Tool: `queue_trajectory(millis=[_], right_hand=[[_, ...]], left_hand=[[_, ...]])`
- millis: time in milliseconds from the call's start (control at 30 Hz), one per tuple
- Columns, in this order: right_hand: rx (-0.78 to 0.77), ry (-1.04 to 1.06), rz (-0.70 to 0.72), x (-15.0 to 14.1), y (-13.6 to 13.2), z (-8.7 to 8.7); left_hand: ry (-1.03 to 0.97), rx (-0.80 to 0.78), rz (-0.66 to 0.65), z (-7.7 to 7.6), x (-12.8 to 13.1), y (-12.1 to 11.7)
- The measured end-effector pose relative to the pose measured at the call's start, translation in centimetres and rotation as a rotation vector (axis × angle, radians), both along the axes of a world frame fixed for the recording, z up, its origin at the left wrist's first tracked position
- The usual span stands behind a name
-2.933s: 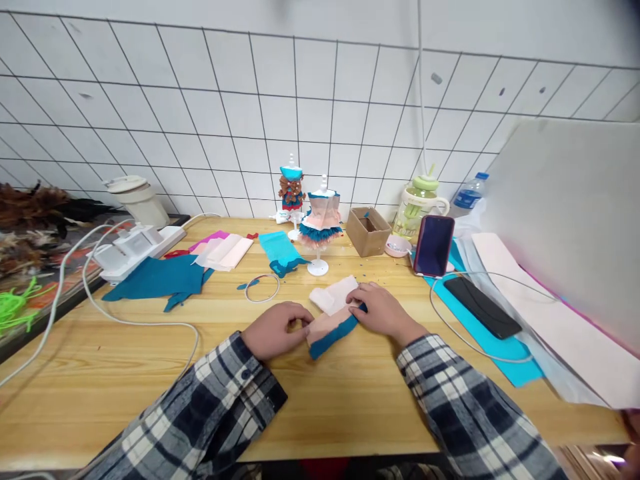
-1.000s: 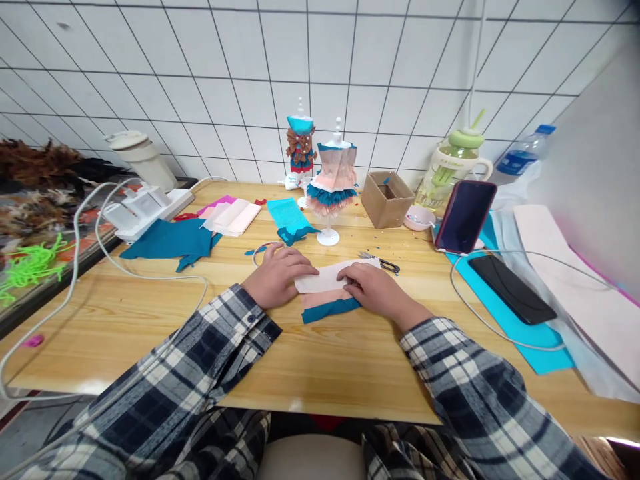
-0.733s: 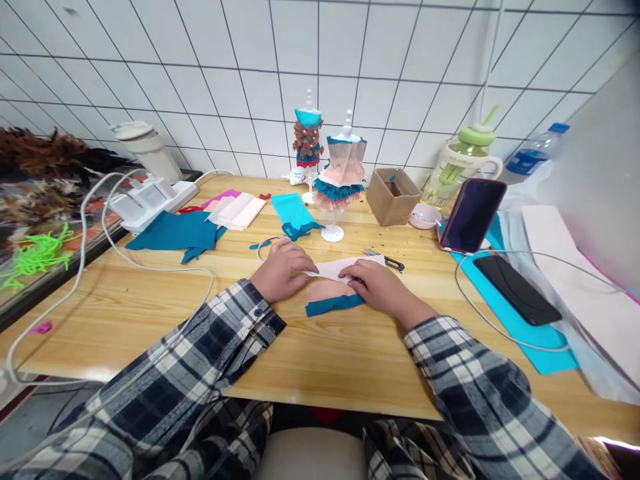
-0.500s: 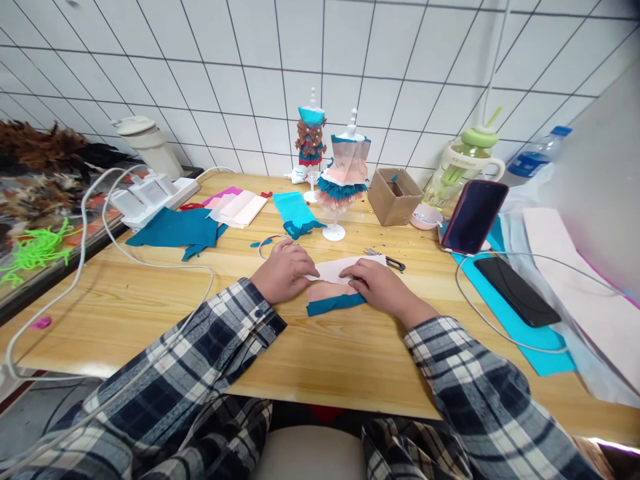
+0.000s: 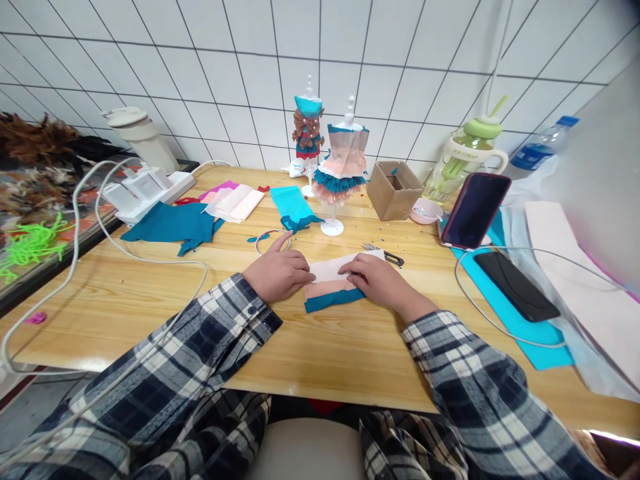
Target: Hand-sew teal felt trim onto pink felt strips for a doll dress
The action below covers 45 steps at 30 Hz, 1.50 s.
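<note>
A layered strip of crepe paper lies on the wooden table before me, pale pink at the top, peach in the middle, teal along the lower edge. At its left end my left hand is closed on the paper edge, one finger raised and pointing away. Bent fingers of my right hand are closed on the paper's right part and cover some of it. Black thread snips lie just behind the right hand, partly under the pale paper. A thin hoop lies behind my left hand.
Two small dress forms in paper dresses stand at the back, beside a cardboard box. Teal paper and a power strip lie left. A propped phone, black phone, drink jug and cable are right.
The pale paper, lifted and curved half a second ago, now lies flatter over the peach layer. One finger of my left hand has risen. Snips, hidden at first, came into sight earlier.
</note>
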State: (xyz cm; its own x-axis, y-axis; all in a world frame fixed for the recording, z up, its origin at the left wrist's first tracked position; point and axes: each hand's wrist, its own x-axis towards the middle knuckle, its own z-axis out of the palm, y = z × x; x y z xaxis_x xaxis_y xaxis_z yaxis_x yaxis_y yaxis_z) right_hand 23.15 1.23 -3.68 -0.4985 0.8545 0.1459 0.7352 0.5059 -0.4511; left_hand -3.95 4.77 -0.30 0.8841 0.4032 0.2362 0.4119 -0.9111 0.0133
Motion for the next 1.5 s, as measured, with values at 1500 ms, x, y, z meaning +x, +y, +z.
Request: queue_trajectory(millis=[1500], right_hand=[[0.003,0.013,-0.003,0.08,0.09,0.19]], left_hand=[[0.023,0.076,-0.046,-0.3,-0.51,-0.44]])
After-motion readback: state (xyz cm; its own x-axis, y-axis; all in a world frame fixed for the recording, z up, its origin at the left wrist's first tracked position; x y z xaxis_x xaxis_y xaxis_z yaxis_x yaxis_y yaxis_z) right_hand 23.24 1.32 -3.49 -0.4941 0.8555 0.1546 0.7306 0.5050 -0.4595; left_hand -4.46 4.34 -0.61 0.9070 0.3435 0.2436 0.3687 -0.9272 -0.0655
